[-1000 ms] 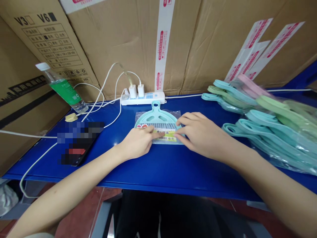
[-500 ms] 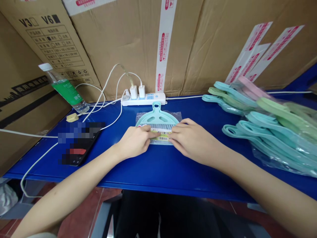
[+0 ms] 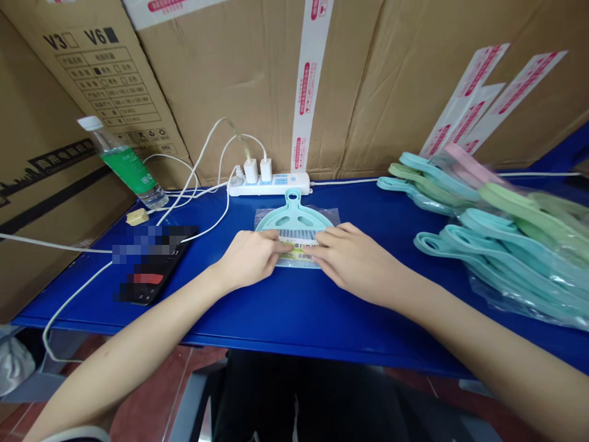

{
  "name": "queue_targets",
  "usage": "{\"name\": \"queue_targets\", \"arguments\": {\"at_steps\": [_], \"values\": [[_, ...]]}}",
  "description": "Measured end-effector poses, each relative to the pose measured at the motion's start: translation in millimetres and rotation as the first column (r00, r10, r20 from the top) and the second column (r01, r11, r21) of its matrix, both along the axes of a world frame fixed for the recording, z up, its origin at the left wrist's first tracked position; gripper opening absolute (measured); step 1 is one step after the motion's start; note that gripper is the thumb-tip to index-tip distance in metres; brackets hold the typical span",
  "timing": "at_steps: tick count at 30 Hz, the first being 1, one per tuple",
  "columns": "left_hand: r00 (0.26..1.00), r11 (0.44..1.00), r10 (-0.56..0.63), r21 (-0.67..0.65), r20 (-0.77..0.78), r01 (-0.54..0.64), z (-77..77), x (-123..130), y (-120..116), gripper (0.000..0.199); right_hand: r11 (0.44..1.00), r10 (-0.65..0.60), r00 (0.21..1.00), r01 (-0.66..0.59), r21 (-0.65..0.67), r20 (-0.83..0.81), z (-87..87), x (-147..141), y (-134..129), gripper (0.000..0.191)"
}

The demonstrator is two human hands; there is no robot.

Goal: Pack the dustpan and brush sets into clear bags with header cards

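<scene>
A light-blue dustpan and brush set (image 3: 294, 215) lies flat on the blue table in a clear plastic bag, handle pointing away from me. Grey bristles show above a yellow and white label (image 3: 298, 248) near the bag's close end. My left hand (image 3: 248, 258) rests at the left side of the label, index finger stretched across it and the other fingers curled. From the right, my right hand (image 3: 354, 261) lies over the label's other end, fingers extended and a little apart. The index fingertips nearly meet on the label. Parts of the label and brush are hidden under the hands.
Bagged dustpan sets (image 3: 506, 245) in blue, green and pink are piled on the right. A white power strip (image 3: 276, 184) with cables lies behind the dustpan. At left are a phone (image 3: 161, 270) and a leaning water bottle (image 3: 129, 169). Cardboard (image 3: 257, 80) walls the back.
The right index finger has slid slightly left along the label, and the left hand has shifted marginally. The whole view has moved a little; the dustpan set stays in place.
</scene>
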State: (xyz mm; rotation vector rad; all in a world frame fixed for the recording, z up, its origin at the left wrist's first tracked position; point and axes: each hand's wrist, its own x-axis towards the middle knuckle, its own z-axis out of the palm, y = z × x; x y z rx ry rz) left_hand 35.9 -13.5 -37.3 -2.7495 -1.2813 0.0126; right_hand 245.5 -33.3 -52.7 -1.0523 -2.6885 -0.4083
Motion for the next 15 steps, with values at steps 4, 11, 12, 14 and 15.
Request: {"name": "queue_targets", "arguments": {"at_steps": [4, 11, 12, 14, 15], "values": [[1.000, 1.000, 0.012, -0.007, -0.006, -0.012, 2.0, -1, 0, 0.045, 0.999, 0.024, 0.999, -0.025, -0.033, -0.036, 1.8, 4, 3, 0.025], [0.994, 1.000, -0.026, -0.011, -0.106, 0.025, 7.0, 3, -7, 0.047, 0.996, 0.089, 0.994, -0.086, 0.035, -0.063, 2.2, 1, 9, 0.027], [0.993, 1.000, -0.030, -0.006, -0.116, 0.030, 7.2, 2, -8, 0.047, 0.994, 0.096, 0.994, -0.094, 0.048, -0.056, 1.6, -2, 8, 0.027], [0.992, 0.999, -0.037, -0.003, -0.120, 0.037, 6.9, 1, -9, 0.048, 0.991, 0.121, 0.991, -0.118, 0.057, -0.051, 0.0, -6, 6, 0.027], [0.993, 0.999, -0.038, -0.005, -0.114, 0.037, 6.5, -1, -9, 0.048, 0.990, 0.132, 0.990, -0.129, 0.050, -0.055, -0.8, -7, 5, 0.027]]}}
